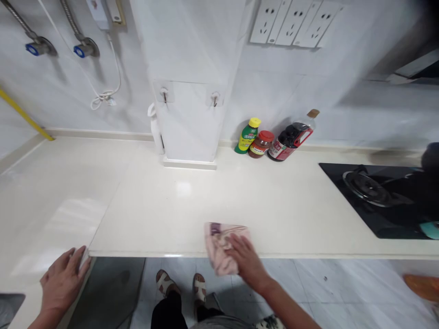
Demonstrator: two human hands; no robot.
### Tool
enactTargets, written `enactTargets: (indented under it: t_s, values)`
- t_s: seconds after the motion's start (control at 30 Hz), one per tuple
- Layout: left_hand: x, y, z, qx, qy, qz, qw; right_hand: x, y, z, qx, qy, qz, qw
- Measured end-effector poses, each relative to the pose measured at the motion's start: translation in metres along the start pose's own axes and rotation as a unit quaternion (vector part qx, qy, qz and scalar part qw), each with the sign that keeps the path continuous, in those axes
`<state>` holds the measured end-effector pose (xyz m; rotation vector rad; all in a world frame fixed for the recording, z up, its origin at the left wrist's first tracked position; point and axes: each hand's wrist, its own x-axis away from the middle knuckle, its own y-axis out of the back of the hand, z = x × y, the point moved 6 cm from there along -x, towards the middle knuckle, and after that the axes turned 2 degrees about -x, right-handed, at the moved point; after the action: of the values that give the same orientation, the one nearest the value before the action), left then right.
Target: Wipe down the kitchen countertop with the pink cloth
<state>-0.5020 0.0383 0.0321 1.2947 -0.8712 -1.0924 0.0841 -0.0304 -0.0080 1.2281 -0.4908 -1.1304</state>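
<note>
A pale pink cloth (222, 253) with a dark purple patch at one corner lies over the front edge of the white countertop (164, 205), partly hanging down. My right hand (245, 258) is on it, gripping and pressing it against the edge. At the lower left, my left hand (63, 278) rests on the counter's inner corner, its fingers stretched out and nothing held in them.
Against the back wall stand a green bottle (247, 137), a red-lidded jar (261, 145) and a dark sauce bottle (290, 139). A black gas stove (394, 219) sits at the right. A pillar (188, 123) with two hooks juts forward. Part of a sink (10, 308) shows lower left.
</note>
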Motion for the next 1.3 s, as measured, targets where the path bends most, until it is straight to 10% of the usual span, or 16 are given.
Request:
enactTargets:
  t_s: [0.17, 0.33, 0.97, 1.3]
  values:
    - [0.003, 0.005, -0.005, 0.037, -0.035, -0.007, 0.999, 0.078, 0.044, -0.090, 0.074, -0.092, -0.027, 0.993]
    - [0.008, 0.009, -0.008, 0.049, -0.049, -0.021, 0.997, 0.067, 0.021, -0.084, 0.169, -0.148, 0.070, 0.972]
    - [0.027, -0.006, 0.005, 0.133, -0.066, -0.054, 0.987, -0.202, -0.129, 0.229, -0.036, 0.105, 0.144, 0.983]
    - [0.035, -0.016, 0.018, 0.179, -0.053, -0.103, 0.977, -0.320, -0.172, 0.334, -0.217, 0.280, 0.187, 0.916]
